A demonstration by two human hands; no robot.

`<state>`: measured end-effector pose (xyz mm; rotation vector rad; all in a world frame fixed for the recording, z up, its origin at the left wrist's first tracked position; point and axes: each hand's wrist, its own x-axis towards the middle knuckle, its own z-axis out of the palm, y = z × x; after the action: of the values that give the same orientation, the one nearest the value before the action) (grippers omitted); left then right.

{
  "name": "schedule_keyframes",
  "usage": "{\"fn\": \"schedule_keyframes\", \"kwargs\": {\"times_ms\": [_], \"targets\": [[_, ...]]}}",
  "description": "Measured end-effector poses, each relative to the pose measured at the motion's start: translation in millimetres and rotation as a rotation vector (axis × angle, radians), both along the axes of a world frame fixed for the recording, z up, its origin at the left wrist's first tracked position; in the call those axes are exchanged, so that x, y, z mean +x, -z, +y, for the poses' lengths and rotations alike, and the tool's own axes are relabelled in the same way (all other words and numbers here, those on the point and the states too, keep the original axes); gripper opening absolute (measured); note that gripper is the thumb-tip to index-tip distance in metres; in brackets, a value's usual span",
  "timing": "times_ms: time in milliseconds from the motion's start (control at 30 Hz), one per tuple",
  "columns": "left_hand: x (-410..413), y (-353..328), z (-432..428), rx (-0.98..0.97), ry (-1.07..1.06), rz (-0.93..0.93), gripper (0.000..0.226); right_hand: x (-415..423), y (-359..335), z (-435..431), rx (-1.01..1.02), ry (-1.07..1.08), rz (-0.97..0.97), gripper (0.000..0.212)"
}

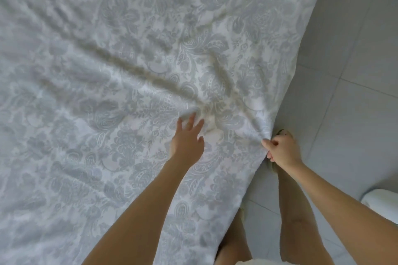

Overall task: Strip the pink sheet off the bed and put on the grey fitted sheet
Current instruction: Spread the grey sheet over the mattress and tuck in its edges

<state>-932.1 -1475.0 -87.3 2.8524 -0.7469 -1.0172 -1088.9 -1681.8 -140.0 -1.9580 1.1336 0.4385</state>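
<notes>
Right grip [282,149] pinches grey sheet [107,75]

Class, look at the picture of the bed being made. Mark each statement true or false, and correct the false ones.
1. The right hand grips a bunched edge of the grey patterned sheet. True.
2. The left hand is clenched round a pillow. False: its fingers are straight and spread over the sheet, and no pillow shows.
3. The sheet on the bed is plain pink. False: it is grey and white with a floral pattern.
4. Folds in the sheet fan out from the right hand's grip. True.
5. The floor beside the bed is tiled. True.
</notes>
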Motion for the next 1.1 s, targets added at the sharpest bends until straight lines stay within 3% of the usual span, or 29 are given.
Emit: {"fn": "schedule_keyframes", "kwargs": {"times_ms": [133,233,367,500,700,767,933,1000,1100], "targets": [[16,-3,-20,0.034,0.016,0.004,0.055,25,-5,-30,0.151,-0.004,0.064,0.056],[33,-2,-40,0.054,-0.001,0.002,0.056,69,-5,-72,0.254,0.225,0.014,0.076],[52,-3,-80,0.047,-0.060,0.007,0.057,126,-3,-117,0.162,0.195,-0.090,0.044],[69,-3,-122,-0.001,-0.086,0.006,0.056,119,-6,-145,0.003,-0.077,-0.073,0.046],[92,-2,-176,0.029,-0.114,0.023,0.056,95,-1,-177,0.027,-0.191,0.009,0.045],[99,-1,-189,0.039,-0.115,0.032,0.057,111,1,-192,0.131,-0.143,0.056,0.043],[121,5,-227,0.020,-0.136,-0.007,0.058,178,-3,-254,0.289,0.250,-0.072,0.041],[130,4,-245,0.004,-0.153,-0.015,0.058,203,-1,-269,0.264,0.262,-0.117,0.044],[139,2,-269,-0.031,-0.130,-0.028,0.057,206,0,-291,0.061,0.056,-0.127,0.044]]}}
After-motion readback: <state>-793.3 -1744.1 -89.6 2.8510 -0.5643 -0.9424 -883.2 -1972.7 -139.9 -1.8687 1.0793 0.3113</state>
